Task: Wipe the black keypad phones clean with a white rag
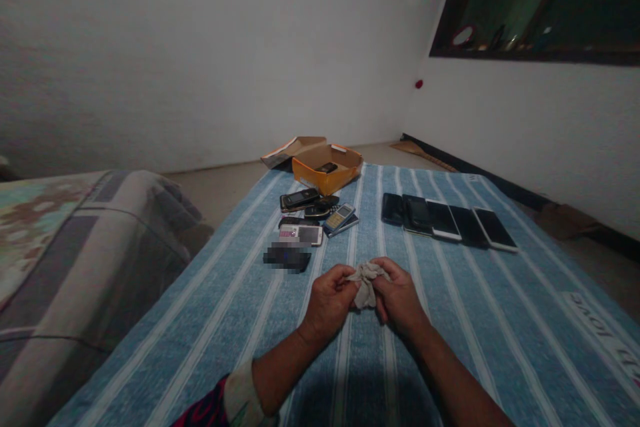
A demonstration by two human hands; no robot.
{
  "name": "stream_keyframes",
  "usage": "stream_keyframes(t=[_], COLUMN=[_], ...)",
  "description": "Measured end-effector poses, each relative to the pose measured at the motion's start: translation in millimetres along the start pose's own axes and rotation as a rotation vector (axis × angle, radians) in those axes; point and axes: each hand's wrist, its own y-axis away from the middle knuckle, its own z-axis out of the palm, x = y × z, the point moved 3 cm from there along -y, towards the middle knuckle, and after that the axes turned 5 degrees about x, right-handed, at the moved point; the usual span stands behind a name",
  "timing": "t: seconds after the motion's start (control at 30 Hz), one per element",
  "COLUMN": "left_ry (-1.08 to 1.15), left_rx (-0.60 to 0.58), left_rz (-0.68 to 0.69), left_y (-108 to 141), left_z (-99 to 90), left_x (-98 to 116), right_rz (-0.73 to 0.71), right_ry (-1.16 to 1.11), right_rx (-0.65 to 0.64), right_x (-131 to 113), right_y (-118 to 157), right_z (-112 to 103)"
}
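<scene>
A crumpled pale grey cloth [367,288] is bunched between my two hands, above the blue striped bedspread [240,293]. My left hand [330,297] pinches its left side, and my right hand [397,293] grips its right side. Beyond my left hand lies a loose group of older phones, among them a white and pink phone [301,235], a blue keypad phone [340,217] and a black phone [300,198]. To the right, several flat phones lie in a row, ending with a white-edged one [495,229].
An open orange box [327,180] with a dark phone inside stands at the far edge, its brown lid [295,150] beside it. A draped blanket [125,233] is at the left. A dark-framed window [545,7] is in the right wall.
</scene>
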Motion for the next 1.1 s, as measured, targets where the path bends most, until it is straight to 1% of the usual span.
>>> stream_keyframes(t=[0.07, 0.17, 0.27, 0.37, 0.53, 0.67, 0.77, 0.87, 0.93, 1.03, 1.1], left_ry=[0.045, 0.092, 0.108, 0.096, 0.123, 0.200, 0.287, 0.306, 0.285, 0.254, 0.247], left_rx=[-0.002, -0.016, -0.017, 0.005, -0.049, -0.054, -0.047, -0.027, -0.008, 0.022, 0.039], left_rz=[-0.040, -0.052, -0.033, 0.021, -0.065, -0.101, -0.131, -0.143, -0.152, -0.148, -0.134], left_y=[-1.5, -4.0, -6.1, -6.9, -4.8, -3.6, -4.6, -5.8, -6.0, -5.8, -6.4], left_z=[0.1, -0.5, -2.4, -4.5, -1.9, -1.3, -1.6, -2.1, -2.5, -3.3, -4.5], left_x=[0.2, -0.7, -2.5, -1.8, 1.8, 5.2, 5.0, 3.9, 3.3, 4.0, 5.3], right_rz=[-0.083, -0.196, -0.280, -0.383, -0.639, -0.858, -0.966, -1.035, -1.049, -1.014, -0.973], right_ry=[0.062, 0.189, 0.330, 0.465, 0.814, 1.076, 1.226, 1.291, 1.293, 1.258, 1.188], right_rx=[0.030, 0.059, 0.080, 0.096, 0.180, 0.243, 0.266, 0.258, 0.236, 0.180, 0.107], right_x=[-1.6, -6.4, -11.5, -14.9, -16.5, -17.4, -18.9, -19.6, -19.0, -18.4, -20.2], right_y=[-1.0, -1.4, -0.4, 1.7, 6.9, 11.8, 15.5, 18.9, 20.5, 21.5, 22.0], right_z=[-2.7, -6.1, -7.9, -7.6, -6.4, -3.9, 0.7, 6.7, 10.0, 12.2, 12.7])
